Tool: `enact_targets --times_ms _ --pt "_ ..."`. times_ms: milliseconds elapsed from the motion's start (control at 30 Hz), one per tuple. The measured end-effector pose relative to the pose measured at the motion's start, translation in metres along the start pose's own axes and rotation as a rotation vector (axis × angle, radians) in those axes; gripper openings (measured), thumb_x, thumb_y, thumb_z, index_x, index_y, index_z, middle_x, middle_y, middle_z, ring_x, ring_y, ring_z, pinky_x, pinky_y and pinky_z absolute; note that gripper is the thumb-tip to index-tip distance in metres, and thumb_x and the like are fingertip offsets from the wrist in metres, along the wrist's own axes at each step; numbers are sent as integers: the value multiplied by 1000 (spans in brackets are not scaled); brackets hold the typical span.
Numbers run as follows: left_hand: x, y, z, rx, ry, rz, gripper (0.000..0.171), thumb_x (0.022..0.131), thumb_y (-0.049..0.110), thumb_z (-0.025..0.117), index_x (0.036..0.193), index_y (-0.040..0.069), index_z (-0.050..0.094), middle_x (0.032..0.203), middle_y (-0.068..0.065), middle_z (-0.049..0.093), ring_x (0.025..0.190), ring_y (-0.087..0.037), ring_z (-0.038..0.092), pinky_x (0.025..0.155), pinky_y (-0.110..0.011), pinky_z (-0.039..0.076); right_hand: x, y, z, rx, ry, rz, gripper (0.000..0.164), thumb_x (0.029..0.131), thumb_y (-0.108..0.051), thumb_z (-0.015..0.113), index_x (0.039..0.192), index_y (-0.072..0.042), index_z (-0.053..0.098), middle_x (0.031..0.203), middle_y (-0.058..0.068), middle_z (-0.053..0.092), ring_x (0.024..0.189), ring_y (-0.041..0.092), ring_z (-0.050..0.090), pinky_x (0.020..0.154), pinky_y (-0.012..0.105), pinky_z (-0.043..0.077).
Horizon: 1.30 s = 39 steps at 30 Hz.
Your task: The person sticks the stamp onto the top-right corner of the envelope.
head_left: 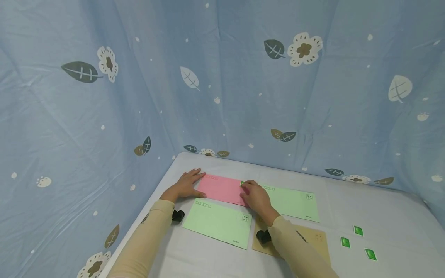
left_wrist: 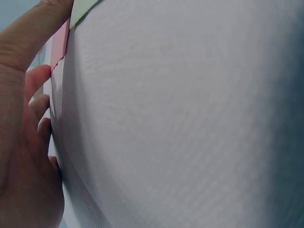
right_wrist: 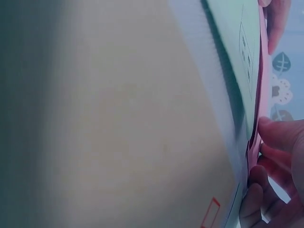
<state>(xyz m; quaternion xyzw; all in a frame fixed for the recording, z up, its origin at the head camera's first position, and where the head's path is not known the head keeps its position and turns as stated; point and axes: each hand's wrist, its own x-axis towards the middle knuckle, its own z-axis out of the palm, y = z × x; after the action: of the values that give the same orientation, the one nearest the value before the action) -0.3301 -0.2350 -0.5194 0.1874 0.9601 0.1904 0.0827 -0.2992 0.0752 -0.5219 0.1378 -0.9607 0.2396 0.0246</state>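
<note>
A pink envelope (head_left: 222, 189) lies at the far left of the table. My left hand (head_left: 185, 185), fingers spread, rests at its left end with the thumb on the lower corner. My right hand (head_left: 256, 196) touches the envelope's right end with its fingertips, beside a small green stamp (head_left: 242, 183) at the upper right corner. That stamp is partly hidden by the fingers. In the right wrist view the thumb (right_wrist: 278, 132) and bent fingers stand apart at the pink envelope (right_wrist: 264, 95). Three more green stamps, among them one stamp (head_left: 345, 242), lie at the right.
Nearer lies a light green envelope (head_left: 217, 224); another green envelope (head_left: 292, 202) is to the right. A brown envelope (head_left: 313, 247) lies partly under the right forearm. Both wrists carry black devices. A blue patterned curtain (head_left: 236, 77) closes off the back and left of the white table (head_left: 382, 216).
</note>
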Motion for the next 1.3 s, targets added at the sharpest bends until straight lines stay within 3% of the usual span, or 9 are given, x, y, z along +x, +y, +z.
enact_targets --times_ms 267,567,1300 --pt "0 1 1 -5 -10 -13 101 66 62 72 147 18 29 154 -9 17 141 -30 9 114 -51 4 0 -1 -1 0 -18 9 39 85 -26 67 121 -12 64 128 4 53 113 24 55 94 42 46" --pt "0 1 0 5 4 14 100 67 61 72 147 15 30 153 -12 18 141 -33 11 113 -53 6 -1 -1 -2 25 -38 52 40 85 -29 67 122 -13 63 130 5 52 117 25 52 100 43 41" --pt "1 -1 2 -10 8 -5 101 66 62 72 147 18 30 154 -9 17 141 -30 9 114 -50 2 0 -1 -1 27 -8 19 39 84 -27 68 120 -13 64 128 4 53 114 24 55 96 42 45"
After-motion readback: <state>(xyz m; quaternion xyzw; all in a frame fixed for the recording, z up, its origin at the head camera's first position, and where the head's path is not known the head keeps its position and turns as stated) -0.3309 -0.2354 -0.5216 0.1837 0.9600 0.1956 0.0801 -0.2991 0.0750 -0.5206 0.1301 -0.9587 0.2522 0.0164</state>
